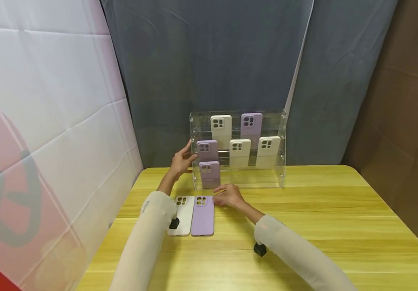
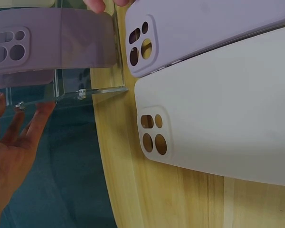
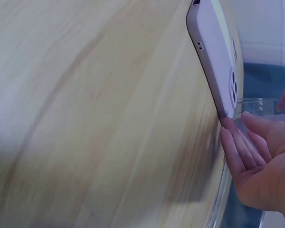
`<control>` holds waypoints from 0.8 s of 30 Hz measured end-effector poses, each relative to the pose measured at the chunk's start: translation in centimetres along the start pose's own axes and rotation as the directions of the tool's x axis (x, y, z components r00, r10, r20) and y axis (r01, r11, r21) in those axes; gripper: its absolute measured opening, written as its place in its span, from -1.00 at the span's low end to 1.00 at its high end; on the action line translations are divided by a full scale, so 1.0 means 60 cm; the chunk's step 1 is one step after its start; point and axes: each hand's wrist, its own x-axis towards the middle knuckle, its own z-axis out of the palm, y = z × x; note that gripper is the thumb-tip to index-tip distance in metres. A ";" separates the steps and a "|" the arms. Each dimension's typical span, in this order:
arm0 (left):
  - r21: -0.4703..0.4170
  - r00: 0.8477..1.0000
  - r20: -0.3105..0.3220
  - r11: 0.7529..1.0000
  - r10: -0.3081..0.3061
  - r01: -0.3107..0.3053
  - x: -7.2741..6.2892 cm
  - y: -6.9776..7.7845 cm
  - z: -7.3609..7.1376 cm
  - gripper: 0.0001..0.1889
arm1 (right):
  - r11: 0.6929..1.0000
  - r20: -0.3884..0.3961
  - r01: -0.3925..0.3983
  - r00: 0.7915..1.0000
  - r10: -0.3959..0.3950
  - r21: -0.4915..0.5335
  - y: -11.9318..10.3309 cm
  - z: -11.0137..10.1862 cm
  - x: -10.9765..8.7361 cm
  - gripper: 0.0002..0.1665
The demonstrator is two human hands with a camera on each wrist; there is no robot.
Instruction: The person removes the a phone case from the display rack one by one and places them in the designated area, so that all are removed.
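Note:
A clear acrylic stand (image 1: 245, 178) holds several purple and white phone cases on its tiers. My left hand (image 1: 181, 162) is at the stand's left side, its spread fingers touching the side panel; the left wrist view also shows this hand (image 2: 16, 152). In front of the stand, a purple phone case (image 1: 203, 218) and a white phone case (image 1: 183, 214) lie side by side on the table. My right hand (image 1: 228, 195) is at the purple case's upper right corner. In the right wrist view, the right hand's fingertips (image 3: 226, 122) touch the case edge, with the thumb apart from it.
The wooden table (image 1: 303, 226) has rounded back corners. A grey curtain (image 1: 209, 60) hangs behind the stand, a white and pink printed cloth (image 1: 67, 89) on the left and a brown cloth (image 1: 405, 101) on the right.

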 end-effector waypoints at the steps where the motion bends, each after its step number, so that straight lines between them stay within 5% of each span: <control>1: 0.000 1.000 0.000 1.000 -0.002 0.002 0.000 0.000 0.000 -0.23 | 1.000 -0.001 0.002 1.000 -0.002 0.004 -0.001 -0.001 -0.001 -0.69; 9: -0.005 1.000 -0.001 1.000 0.005 -0.005 -0.002 -0.001 -0.001 -0.23 | 0.998 -0.008 0.044 0.999 -0.044 0.034 -0.004 -0.015 -0.002 -0.63; 24: -0.011 1.000 0.003 1.000 -0.007 0.007 -0.003 0.002 0.001 -0.23 | 0.980 -0.116 0.171 0.976 -0.183 -0.105 -0.015 -0.059 0.009 -0.68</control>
